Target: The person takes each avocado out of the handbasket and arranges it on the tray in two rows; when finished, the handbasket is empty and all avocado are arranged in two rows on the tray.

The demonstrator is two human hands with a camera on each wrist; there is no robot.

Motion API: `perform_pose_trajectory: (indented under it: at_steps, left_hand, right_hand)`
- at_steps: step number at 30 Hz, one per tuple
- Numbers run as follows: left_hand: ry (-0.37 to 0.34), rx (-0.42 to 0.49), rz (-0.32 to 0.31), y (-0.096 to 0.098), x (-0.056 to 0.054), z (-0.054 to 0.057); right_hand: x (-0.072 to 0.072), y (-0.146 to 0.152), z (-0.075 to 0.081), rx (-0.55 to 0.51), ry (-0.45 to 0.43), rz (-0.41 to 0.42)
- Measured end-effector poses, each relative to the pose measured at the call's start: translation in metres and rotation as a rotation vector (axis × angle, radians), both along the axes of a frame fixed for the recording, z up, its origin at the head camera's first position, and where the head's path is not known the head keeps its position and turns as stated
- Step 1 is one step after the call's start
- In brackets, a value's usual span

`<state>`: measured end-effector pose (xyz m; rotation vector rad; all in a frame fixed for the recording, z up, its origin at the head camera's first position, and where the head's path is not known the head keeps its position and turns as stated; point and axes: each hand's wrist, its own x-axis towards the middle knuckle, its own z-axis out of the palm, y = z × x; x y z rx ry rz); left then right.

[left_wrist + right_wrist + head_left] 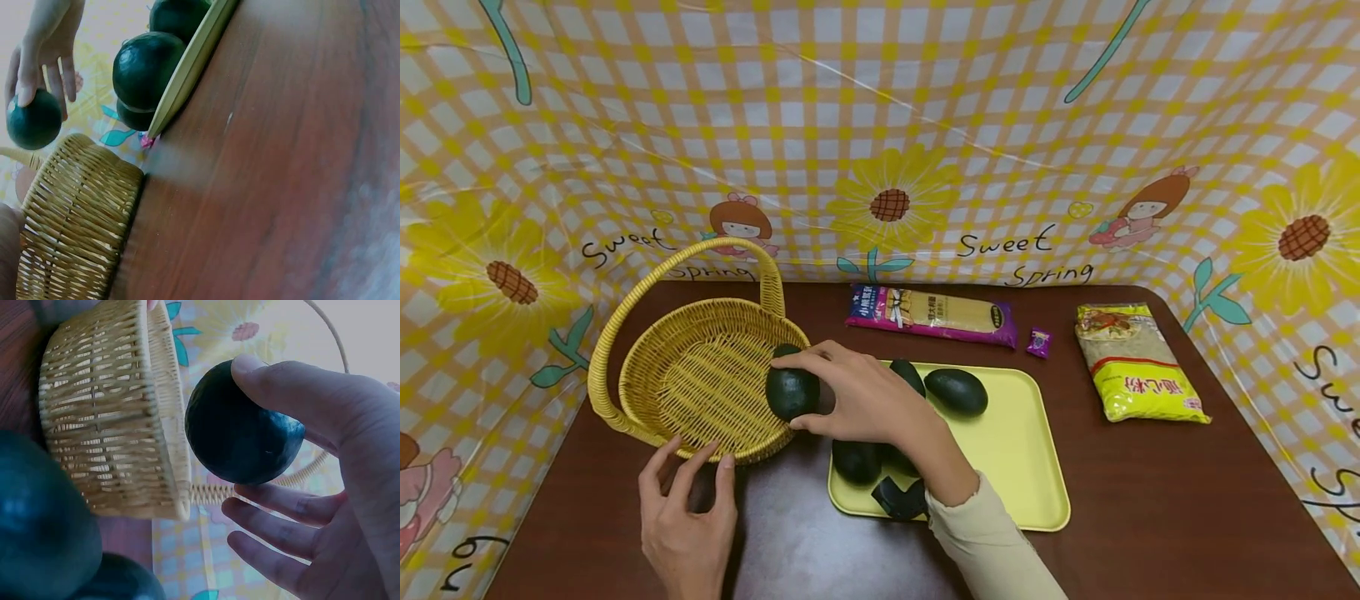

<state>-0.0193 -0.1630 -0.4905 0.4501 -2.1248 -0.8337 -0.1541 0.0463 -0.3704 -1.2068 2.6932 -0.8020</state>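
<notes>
My right hand (857,392) grips a dark green avocado (793,392) between thumb and fingers, above the right rim of a yellow wicker basket (715,383). The same avocado (240,425) shows in the right wrist view, beside the basket's opening (106,412). At the basket's near rim, my left hand (688,517) holds the edge with its fingertips, the thumb on the outer side. No fruit shows inside the basket. Several more avocados (957,392) lie on a yellow tray (1015,450), partly hidden by my right arm.
Behind the tray lies a long noodle pack (932,315), with a small purple packet (1039,342) to its right. A yellow bag of pasta (1142,362) rests on the right side of the brown table (1150,500). The basket's tall arched handle (617,333) stands upright. Patterned cloth surrounds the table.
</notes>
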Motion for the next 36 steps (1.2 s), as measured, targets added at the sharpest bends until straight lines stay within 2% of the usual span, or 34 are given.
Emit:
perform_pose_trajectory:
  at_steps: [15, 25, 36]
  left_hand:
    - [-0.022, 0.028, 0.015, 0.002, 0.001, 0.000]
    - [-0.008, 0.033, 0.004, 0.003, 0.001, 0.001]
    - [-0.005, 0.031, 0.004, 0.004, 0.002, 0.002]
  right_hand:
    - [0.020, 0.053, -0.001, -0.019, 0.014, -0.126]
    - [0.031, 0.081, -0.014, -0.014, 0.044, -0.182]
    - [0.046, 0.115, -0.023, -0.036, 0.019, -0.262]
